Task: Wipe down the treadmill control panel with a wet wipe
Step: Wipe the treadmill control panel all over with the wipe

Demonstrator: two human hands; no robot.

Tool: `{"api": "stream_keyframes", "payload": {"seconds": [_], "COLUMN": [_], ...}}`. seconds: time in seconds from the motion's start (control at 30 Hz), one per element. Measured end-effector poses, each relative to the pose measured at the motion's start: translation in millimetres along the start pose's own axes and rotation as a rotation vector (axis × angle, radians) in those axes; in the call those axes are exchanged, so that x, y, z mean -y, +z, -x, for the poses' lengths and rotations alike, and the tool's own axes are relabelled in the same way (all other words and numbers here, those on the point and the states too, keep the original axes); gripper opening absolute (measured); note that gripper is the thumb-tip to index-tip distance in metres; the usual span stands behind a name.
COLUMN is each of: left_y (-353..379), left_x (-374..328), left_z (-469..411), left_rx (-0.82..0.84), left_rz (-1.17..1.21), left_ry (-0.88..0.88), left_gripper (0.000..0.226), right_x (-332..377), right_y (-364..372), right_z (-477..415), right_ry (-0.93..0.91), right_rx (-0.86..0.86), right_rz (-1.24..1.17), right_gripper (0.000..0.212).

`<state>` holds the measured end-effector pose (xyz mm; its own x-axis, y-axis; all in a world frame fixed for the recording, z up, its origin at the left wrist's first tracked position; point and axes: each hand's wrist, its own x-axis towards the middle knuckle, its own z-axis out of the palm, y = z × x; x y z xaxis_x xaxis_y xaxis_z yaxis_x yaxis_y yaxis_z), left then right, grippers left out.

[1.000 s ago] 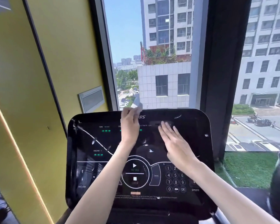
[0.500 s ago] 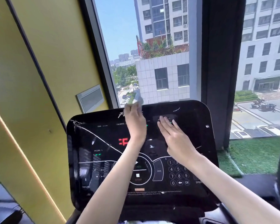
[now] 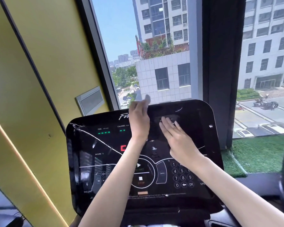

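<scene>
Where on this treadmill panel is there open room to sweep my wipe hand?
Free: on the control panel, the right strip between right hand and rim; the left side, from cracked corner to left forearm. Crowded: top centre, where the left hand with the wet wipe sits beside the right.

On my treadmill control panel (image 3: 197, 145) I read TIME and CALORIES along the top, INCLINE at the left, STOP in the ring and MODE beside it. The keypad (image 3: 183, 177) shows 1, 4, 5, 7, 8, 9, 0 and OK. The script logo (image 3: 122, 116), half behind my left hand (image 3: 138, 122), seems to start "Fi".
</scene>
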<state>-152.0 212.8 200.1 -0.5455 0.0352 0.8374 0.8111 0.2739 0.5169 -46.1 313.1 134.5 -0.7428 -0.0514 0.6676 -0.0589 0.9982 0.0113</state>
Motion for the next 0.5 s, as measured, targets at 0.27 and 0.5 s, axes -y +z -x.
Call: {"api": "stream_keyframes", "payload": {"seconds": [0.27,0.5], "left_y": [9,18], "left_x": [-8,-20], "left_z": [5,18], "left_rx": [0.214,0.227], "left_rz": [-0.058,-0.143], "left_ry": [0.201,0.322], "left_gripper": [0.019,0.019], "right_x": [-1,-9], "right_y": [-2,-19], "right_z": [-1,-3], "right_ry": [0.005,-0.110], "right_rx": [0.001,0.028], "right_rz": [-0.009,0.024], "right_gripper": [0.082,0.083]}}
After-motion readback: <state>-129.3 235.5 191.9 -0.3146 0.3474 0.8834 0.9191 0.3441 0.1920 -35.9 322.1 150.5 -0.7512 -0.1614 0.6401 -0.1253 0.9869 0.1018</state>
